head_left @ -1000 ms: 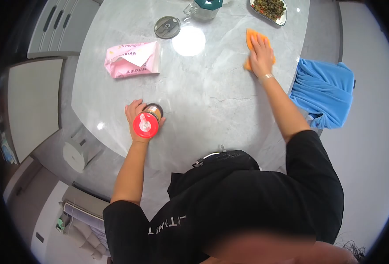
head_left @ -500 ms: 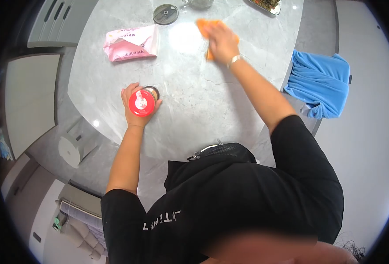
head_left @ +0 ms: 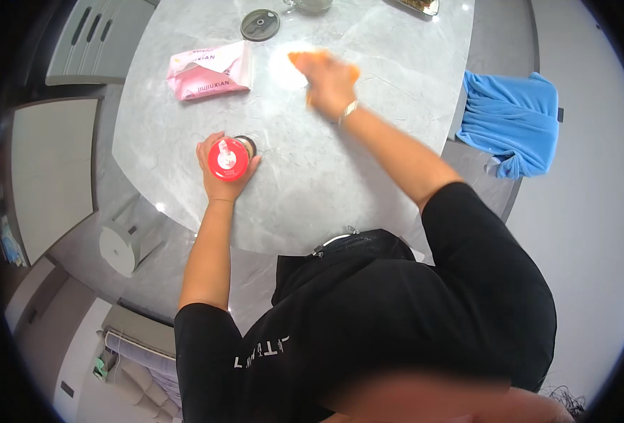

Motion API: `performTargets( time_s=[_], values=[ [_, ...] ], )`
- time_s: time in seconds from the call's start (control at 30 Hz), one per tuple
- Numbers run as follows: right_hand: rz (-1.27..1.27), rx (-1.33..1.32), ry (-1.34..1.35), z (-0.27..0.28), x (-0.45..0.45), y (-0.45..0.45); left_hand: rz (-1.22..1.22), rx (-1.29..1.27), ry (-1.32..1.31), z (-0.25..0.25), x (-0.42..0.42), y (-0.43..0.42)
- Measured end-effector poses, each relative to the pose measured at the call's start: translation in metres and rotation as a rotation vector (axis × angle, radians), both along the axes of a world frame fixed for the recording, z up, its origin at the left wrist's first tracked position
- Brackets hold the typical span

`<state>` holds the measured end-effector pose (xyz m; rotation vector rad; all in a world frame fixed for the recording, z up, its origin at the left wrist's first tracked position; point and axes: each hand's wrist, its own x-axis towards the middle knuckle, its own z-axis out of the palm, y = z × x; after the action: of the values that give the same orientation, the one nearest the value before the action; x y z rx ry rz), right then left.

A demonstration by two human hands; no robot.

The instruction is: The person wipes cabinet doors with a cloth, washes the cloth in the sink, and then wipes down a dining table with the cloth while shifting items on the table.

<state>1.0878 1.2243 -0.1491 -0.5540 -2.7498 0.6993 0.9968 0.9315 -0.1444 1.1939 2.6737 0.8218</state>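
My left hand (head_left: 221,182) is wrapped around a jar with a red lid (head_left: 228,159), which stands on the grey marbled table (head_left: 312,176). Just behind that lid shows the dark rim of another round container (head_left: 247,146), mostly hidden, close to my fingers. Farther out, my right hand (head_left: 331,86) presses an orange cloth (head_left: 300,58) against the tabletop. Motion blurs this hand and the cloth, whose edges stick out around the fingers.
A pink tissue pack (head_left: 211,72) lies at the left of the table. Beyond it are a dark round lid (head_left: 260,25) and a glass vessel (head_left: 314,5). A plate of food (head_left: 425,6) sits at the far edge. Blue fabric (head_left: 513,120) drapes over a seat at the right.
My right hand and the orange cloth have swept left and slightly nearer across the table. My left hand keeps its hold on the jar. The view has shifted slightly.
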Motion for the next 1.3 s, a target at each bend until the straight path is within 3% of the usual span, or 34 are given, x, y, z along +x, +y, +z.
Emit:
performTargets(
  time_s=[0.07, 0.1, 0.13, 0.2, 0.27, 0.3, 0.33, 0.37, 0.4, 0.47, 0.53, 0.57, 0.63, 0.67, 0.7, 0.77, 0.87, 0.9, 0.93, 0.97, 1.0, 1.03, 1.1, 1.2, 1.3],
  values=[
    [0.281, 0.019, 0.120, -0.009, 0.057, -0.072, 0.012, 0.015, -0.019, 0.000, 0.001, -0.001],
    [0.430, -0.179, -0.141, 0.011, 0.093, -0.099, 0.014, 0.033, -0.032, 0.000, 0.002, -0.001],
    [0.704, -0.067, 0.063, 0.023, 0.129, -0.110, 0.010, 0.052, -0.041, 0.001, 0.002, -0.001],
    [0.838, -0.303, 0.079, 0.014, 0.186, -0.086, 0.014, 0.066, -0.066, -0.005, 0.005, -0.007],
    [0.610, -0.164, -0.081, -0.001, 0.218, -0.018, -0.037, 0.044, 0.013, -0.015, -0.001, -0.008],
    [0.372, 0.032, -0.151, 0.020, 0.213, 0.021, -0.031, 0.108, -0.067, -0.017, -0.002, -0.009],
    [0.127, 0.171, -0.029, 0.001, 0.219, 0.070, -0.025, 0.165, -0.152, -0.018, -0.003, -0.011],
    [-0.073, 0.146, -0.005, -0.009, 0.218, 0.121, -0.015, 0.216, -0.238, -0.015, -0.001, -0.010],
    [-0.344, 0.381, 0.048, -0.017, 0.207, 0.152, -0.007, 0.215, -0.295, -0.009, 0.000, -0.009],
    [-0.576, 0.572, 0.075, -0.036, 0.161, 0.174, -0.037, 0.287, -0.350, -0.006, 0.002, -0.011],
    [-0.369, 0.197, 0.201, -0.044, 0.118, 0.123, 0.003, 0.278, -0.402, -0.002, 0.008, -0.007],
    [-0.258, 0.046, 0.068, -0.039, 0.102, 0.068, 0.025, 0.258, -0.387, 0.000, 0.012, -0.006],
    [0.091, -0.019, 0.308, -0.010, 0.121, -0.047, 0.073, 0.233, -0.354, 0.000, 0.017, 0.001],
    [0.289, -0.370, 0.025, 0.036, 0.147, -0.076, 0.076, 0.283, -0.322, -0.001, 0.023, 0.010],
    [0.433, -0.352, 0.118, -0.007, 0.172, -0.115, 0.074, 0.271, -0.318, 0.004, 0.027, 0.024],
    [0.764, -0.179, 0.289, -0.010, 0.219, -0.097, 0.072, 0.251, -0.323, 0.012, 0.034, 0.055],
    [0.636, -0.078, 0.275, -0.005, 0.245, -0.012, 0.025, 0.292, -0.354, 0.004, 0.033, 0.110],
    [0.398, -0.209, 0.132, 0.001, 0.246, 0.023, 0.015, 0.311, -0.374, 0.000, 0.031, 0.131],
    [0.227, -0.550, -0.068, 0.011, 0.237, 0.069, -0.007, 0.322, -0.405, -0.002, 0.030, 0.151],
    [0.130, -0.162, 0.119, 0.010, 0.239, 0.109, -0.026, 0.327, -0.434, -0.001, 0.029, 0.172],
    [-0.028, 0.017, -0.051, 0.007, 0.231, 0.151, -0.015, 0.412, -0.472, 0.013, 0.042, 0.196],
    [-0.135, 0.331, 0.046, -0.019, 0.228, 0.192, -0.035, 0.374, -0.474, 0.013, 0.040, 0.212],
    [-0.430, 0.444, 0.007, -0.023, 0.224, 0.237, -0.058, 0.345, -0.300, 0.019, 0.047, 0.246],
    [-0.312, 0.118, -0.291, 0.044, 0.230, 0.227, -0.114, 0.376, -0.383, 0.011, 0.039, 0.285],
    [-0.294, 0.312, 0.107, -0.019, 0.241, 0.177, -0.132, 0.380, -0.284, 0.005, 0.030, 0.310]
  ],
)
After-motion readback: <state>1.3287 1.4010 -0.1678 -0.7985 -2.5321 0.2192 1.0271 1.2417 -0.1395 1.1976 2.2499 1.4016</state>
